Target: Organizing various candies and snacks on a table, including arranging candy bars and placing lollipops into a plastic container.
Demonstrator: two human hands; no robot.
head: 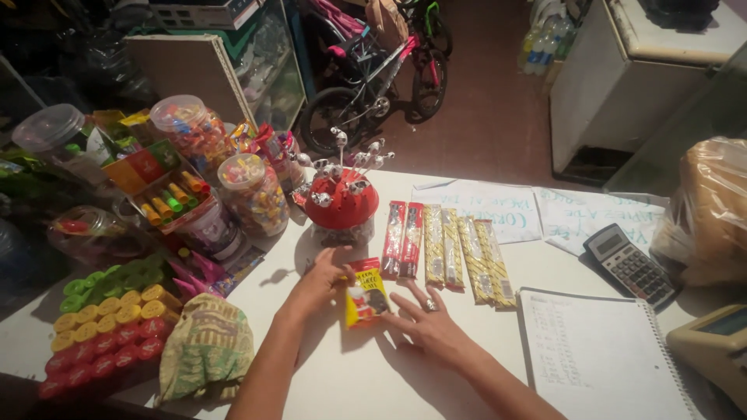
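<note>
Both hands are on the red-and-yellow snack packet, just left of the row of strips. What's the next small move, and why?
Probably slide the snack packet up and right, against the red strips. The strips lie side by side in a neat row on the table, and the packet sits just below its left end, slightly tilted. The left hand pinches its left edge; the right hand lies flat beside it, ready to nudge.

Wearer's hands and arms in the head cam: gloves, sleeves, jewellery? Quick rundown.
Both forearms are bare as far as the frame shows: no sleeves, no gloves. The right hand wears a ring with a pale round top on one finger. The left hand shows no ring or watch. No wristbands visible.
</note>
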